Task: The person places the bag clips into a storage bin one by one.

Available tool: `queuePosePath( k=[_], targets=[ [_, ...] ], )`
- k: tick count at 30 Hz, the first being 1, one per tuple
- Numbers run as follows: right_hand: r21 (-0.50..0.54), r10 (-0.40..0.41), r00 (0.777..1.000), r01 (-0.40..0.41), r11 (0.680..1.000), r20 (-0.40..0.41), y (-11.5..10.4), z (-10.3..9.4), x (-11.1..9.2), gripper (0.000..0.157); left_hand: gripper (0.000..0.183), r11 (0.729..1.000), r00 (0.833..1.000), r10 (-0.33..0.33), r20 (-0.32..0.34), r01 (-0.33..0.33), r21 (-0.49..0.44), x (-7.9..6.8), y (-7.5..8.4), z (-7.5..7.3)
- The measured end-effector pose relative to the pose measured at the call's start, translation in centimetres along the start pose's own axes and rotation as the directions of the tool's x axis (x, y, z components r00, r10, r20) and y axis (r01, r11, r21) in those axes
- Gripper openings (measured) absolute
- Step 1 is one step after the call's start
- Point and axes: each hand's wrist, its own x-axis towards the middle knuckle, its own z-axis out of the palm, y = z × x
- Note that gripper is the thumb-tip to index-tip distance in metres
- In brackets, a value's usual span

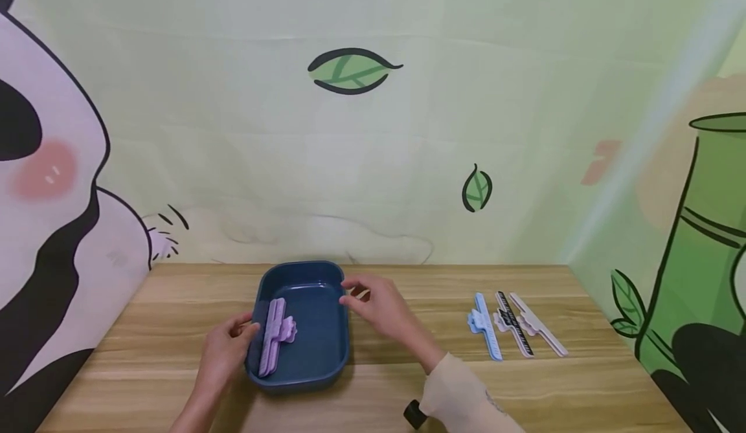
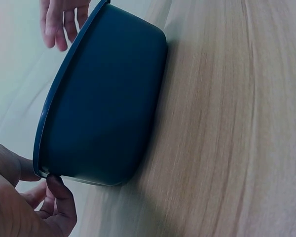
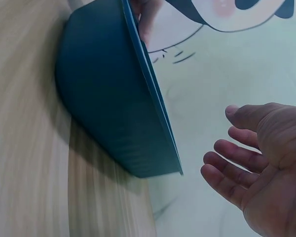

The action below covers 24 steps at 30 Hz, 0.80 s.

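Note:
A dark blue rectangular basin (image 1: 315, 371) with rounded corners rests on the wooden table. Inside it, a purple long-bar clip (image 1: 272, 339) leans along the left wall. My left hand (image 1: 226, 345) pinches the basin's left rim; in the left wrist view its thumb and fingers (image 2: 61, 200) close on that rim. Just off the right rim, my right hand (image 1: 375, 303) holds nothing. The right wrist view shows this hand (image 3: 266, 163) with its fingers loosely bent, a gap between them and the basin (image 3: 108, 84).
To the right, a light blue clip (image 1: 485, 326), a black-and-white clip (image 1: 514, 324) and a pale clip (image 1: 539, 325) lie side by side on the table (image 1: 408, 368). A printed backdrop (image 1: 233, 129) rises behind the table's far edge. A dark watch-like item (image 1: 414, 413) sits by my right sleeve.

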Motion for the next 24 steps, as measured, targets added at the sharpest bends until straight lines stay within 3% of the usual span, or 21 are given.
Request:
queuePosePath(
  k=[24],
  targets=[
    [-0.064, 0.031, 0.985, -0.043, 0.997, -0.171, 3.1, -5.5, -3.2, 0.024, 0.042, 0.999, 1.0, 0.01, 0.006, -0.01, 0.038, 0.1, -0.2, -0.1]
  ],
)
